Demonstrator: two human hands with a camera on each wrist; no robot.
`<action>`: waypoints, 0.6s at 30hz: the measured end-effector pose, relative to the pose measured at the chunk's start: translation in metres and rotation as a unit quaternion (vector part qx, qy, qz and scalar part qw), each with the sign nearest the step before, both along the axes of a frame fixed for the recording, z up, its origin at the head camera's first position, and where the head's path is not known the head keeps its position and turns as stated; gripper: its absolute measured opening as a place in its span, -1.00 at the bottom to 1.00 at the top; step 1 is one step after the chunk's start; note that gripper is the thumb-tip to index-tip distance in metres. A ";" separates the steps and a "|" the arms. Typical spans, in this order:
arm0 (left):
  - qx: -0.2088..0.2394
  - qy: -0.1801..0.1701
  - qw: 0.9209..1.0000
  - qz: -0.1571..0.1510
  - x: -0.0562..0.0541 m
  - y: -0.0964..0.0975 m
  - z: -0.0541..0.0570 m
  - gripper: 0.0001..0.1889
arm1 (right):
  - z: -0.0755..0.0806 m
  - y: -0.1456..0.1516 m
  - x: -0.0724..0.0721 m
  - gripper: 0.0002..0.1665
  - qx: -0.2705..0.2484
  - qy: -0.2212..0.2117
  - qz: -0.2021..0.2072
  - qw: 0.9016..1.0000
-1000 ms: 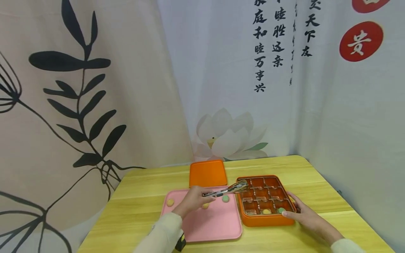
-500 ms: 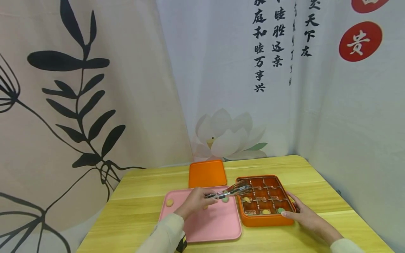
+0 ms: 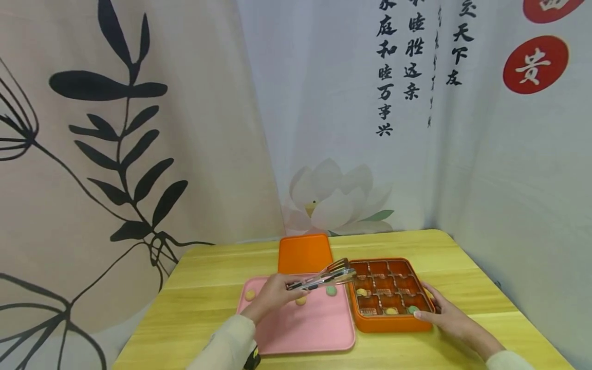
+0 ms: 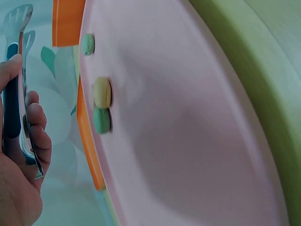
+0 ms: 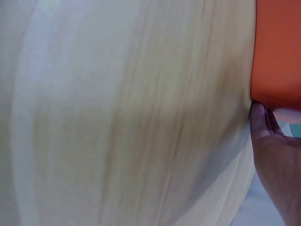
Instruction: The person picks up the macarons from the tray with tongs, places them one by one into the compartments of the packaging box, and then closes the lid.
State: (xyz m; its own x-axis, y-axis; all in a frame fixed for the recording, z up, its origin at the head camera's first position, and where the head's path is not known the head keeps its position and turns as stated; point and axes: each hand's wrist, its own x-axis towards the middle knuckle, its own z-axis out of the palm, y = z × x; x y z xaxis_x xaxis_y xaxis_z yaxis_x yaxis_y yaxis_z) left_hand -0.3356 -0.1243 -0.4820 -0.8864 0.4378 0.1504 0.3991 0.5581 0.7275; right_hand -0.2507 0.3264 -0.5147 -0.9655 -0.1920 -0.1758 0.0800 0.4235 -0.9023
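My left hand (image 3: 273, 294) holds metal tongs (image 3: 326, 277) with dark grips over the back of the pink tray (image 3: 319, 329). The tong tips stand apart with nothing between them, close to the left rim of the orange compartment box (image 3: 388, 322). On the tray lie yellow macarons (image 3: 250, 295) and a green macaron (image 3: 331, 291); the left wrist view shows another green macaron (image 4: 101, 120) against a yellow one (image 4: 102, 92). Two yellow macarons (image 3: 362, 292) and a green one (image 3: 413, 310) sit in the box. My right hand (image 3: 446, 314) grips its front right corner, thumb at the rim.
An orange lid (image 3: 305, 254) lies flat behind the tray. Everything stands on a yellow wood-grain table (image 3: 194, 288). A printed curtain (image 3: 222, 128) hangs behind the table and along its right side.
A yellow macaron now shows in the box's left column, where none was seen a second ago. The tongs have drawn back left from over the box. The right hand keeps its grip.
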 end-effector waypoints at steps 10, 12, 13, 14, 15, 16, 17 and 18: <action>0.025 0.037 0.999 0.025 0.005 -0.045 -0.004 -0.62 | 0.002 0.001 -0.001 0.09 0.014 -0.007 0.003 1.000; 0.027 0.047 0.998 0.034 0.007 -0.055 -0.005 -0.64 | 0.002 0.001 -0.001 0.09 0.019 -0.003 0.005 1.000; 0.025 0.048 0.998 0.041 0.008 -0.061 -0.005 -0.65 | 0.002 0.002 -0.001 0.09 0.021 -0.001 0.007 1.000; 0.027 0.042 0.998 0.047 0.010 -0.066 -0.004 -0.65 | 0.002 0.002 -0.001 0.08 0.022 0.001 0.009 1.000; 0.028 0.036 0.997 0.055 0.011 -0.072 -0.003 -0.65 | 0.002 0.002 -0.002 0.08 0.021 0.003 0.011 1.000; 0.025 0.031 0.997 0.064 0.013 -0.077 -0.003 -0.64 | 0.002 0.002 -0.002 0.08 0.019 0.005 0.013 1.000; 0.026 0.025 0.997 0.071 0.015 -0.083 -0.001 -0.63 | 0.002 0.003 -0.002 0.08 0.017 0.005 0.013 1.000; 0.025 0.020 0.996 0.078 0.016 -0.088 0.000 -0.61 | 0.002 0.003 -0.002 0.07 0.015 0.003 0.014 1.000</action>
State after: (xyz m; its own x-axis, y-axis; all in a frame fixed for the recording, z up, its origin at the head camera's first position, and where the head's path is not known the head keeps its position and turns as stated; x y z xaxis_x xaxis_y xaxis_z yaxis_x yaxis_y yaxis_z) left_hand -0.3195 -0.2128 -0.4825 -0.9360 0.2865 0.2046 0.3393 0.5784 0.7419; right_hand -0.2528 0.3291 -0.5130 -0.9611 -0.2129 -0.1761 0.0629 0.4521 -0.8898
